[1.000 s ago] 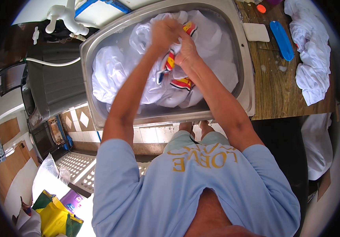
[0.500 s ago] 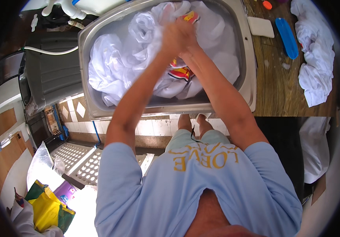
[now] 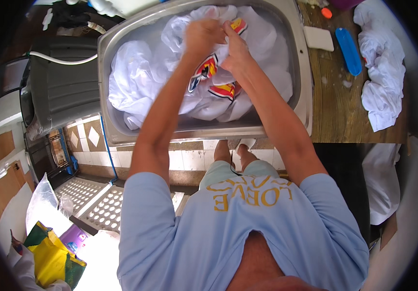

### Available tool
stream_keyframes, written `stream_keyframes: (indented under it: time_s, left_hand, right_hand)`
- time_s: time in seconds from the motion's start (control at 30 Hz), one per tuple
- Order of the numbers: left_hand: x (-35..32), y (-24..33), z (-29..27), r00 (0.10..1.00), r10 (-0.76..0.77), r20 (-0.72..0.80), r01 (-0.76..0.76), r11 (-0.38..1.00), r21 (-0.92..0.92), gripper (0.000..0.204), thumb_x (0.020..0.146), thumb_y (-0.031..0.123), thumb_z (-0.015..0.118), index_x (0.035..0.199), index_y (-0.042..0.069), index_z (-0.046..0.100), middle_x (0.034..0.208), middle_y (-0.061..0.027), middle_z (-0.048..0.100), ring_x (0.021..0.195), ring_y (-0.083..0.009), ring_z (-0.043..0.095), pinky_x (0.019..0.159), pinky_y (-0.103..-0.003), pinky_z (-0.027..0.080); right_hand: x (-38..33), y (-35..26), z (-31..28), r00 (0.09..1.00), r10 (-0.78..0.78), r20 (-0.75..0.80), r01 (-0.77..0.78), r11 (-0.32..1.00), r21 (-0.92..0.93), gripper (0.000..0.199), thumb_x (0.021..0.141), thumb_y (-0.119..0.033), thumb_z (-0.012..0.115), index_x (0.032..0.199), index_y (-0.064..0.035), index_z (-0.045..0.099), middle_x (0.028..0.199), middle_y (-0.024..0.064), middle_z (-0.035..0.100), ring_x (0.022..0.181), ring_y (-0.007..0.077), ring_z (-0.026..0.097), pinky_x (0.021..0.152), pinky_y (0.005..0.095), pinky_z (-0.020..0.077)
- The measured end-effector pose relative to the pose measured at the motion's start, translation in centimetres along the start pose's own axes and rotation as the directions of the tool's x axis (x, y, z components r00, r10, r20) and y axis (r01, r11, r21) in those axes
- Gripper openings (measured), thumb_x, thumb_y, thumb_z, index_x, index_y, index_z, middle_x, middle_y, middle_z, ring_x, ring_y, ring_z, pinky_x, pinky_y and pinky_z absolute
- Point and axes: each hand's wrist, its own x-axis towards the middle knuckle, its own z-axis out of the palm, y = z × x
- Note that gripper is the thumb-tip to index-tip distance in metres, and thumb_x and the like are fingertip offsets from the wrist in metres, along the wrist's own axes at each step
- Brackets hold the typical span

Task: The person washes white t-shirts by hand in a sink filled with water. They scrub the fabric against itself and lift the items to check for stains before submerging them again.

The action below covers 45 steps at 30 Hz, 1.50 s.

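Metal sink [image 3: 307, 97] lies beneath the grip. Right hand [image 3: 237, 51] pinches white cloth [image 3: 222, 77], which spreads below; left hand [image 3: 202, 38] blurred, hold unclear. Judgement: keep hands close, cloth taut between.

Left hand [image 3: 203, 38], right hand [image 3: 236, 52] gripping white cloth [image 3: 203, 103] in metal sink [image 3: 209, 134].

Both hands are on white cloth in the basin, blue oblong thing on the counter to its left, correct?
Wrong side: the head view shows the blue oblong thing on the counter to the right of the basin. Left hand and right hand are on white cloth.
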Motion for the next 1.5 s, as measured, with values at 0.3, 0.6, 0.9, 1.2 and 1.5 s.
stream_keyframes:
  time_s: [0.3, 0.6, 0.9, 1.2, 1.5]
  left_hand:
    - [5.1, 9.7, -10.1, 0.846, -0.257, 0.468, 0.353, 0.927, -0.128, 0.038, 0.083, 0.037, 0.066, 0.062, 0.013, 0.046, 0.058, 0.0106, 0.037, 0.055, 0.0003, 0.031, 0.046, -0.02, 0.023]
    - [7.0, 9.2, -10.7, 0.865, -0.06, 0.498, 0.179, 0.964, -0.195, 0.029, 0.076, 0.019, 0.074, 0.064, 0.009, 0.05, 0.058, 0.0086, 0.043, 0.056, -0.0013, 0.038, 0.049, -0.02, 0.03]
    - [1.0, -1.2, -0.6, 0.971, 0.043, 0.234, -0.117, 0.943, 0.312, 0.026, 0.076, 0.031, 0.069, 0.078, 0.006, 0.062, 0.077, -0.0138, 0.062, 0.068, -0.0316, 0.058, 0.063, -0.039, 0.046]
    - [2.2, -3.3, -0.9, 0.776, -0.537, 0.331, 0.602, 0.475, -0.642, 0.022, 0.078, 0.022, 0.066, 0.071, 0.002, 0.062, 0.071, -0.0063, 0.061, 0.067, -0.0165, 0.058, 0.065, -0.03, 0.047]
    - [-0.1, 6.3, 10.1, 0.956, 0.285, 0.074, -0.291, 0.952, 0.092, 0.025, 0.071, 0.013, 0.066, 0.054, 0.001, 0.052, 0.053, -0.0079, 0.053, 0.051, -0.0157, 0.054, 0.054, -0.034, 0.041]
  right_hand:
    - [-6.9, -14.5, 5.2, 0.92, 0.16, 0.357, 0.064, 0.839, -0.541, 0.016, 0.08, -0.02, 0.058, 0.075, -0.0075, 0.05, 0.069, -0.0018, 0.049, 0.065, 0.0064, 0.046, 0.059, 0.0225, 0.0373]
    - [-8.6, -16.3, 6.6, 0.966, 0.04, 0.256, 0.19, 0.567, -0.801, 0.021, 0.073, -0.021, 0.064, 0.082, -0.0077, 0.051, 0.07, -0.0052, 0.046, 0.062, 0.0034, 0.041, 0.056, 0.0201, 0.034]
    - [-2.1, -8.6, -4.4, 0.9, -0.434, 0.032, -0.113, -0.305, -0.946, 0.033, 0.076, -0.032, 0.061, 0.084, -0.0003, 0.06, 0.084, 0.0225, 0.061, 0.081, 0.039, 0.058, 0.073, 0.042, 0.0468]
    - [-0.9, -7.9, -4.6, 0.984, -0.053, -0.172, 0.058, 0.998, 0.023, 0.012, 0.077, -0.012, 0.065, 0.086, -0.0054, 0.061, 0.08, 0.0079, 0.063, 0.073, 0.02, 0.062, 0.069, 0.0338, 0.0516]
    - [7.6, -3.3, -14.8, 0.964, -0.098, 0.248, 0.121, 0.989, -0.079, 0.023, 0.091, -0.029, 0.054, 0.09, -0.0057, 0.056, 0.081, 0.0033, 0.056, 0.074, 0.0099, 0.053, 0.07, 0.0251, 0.0455]
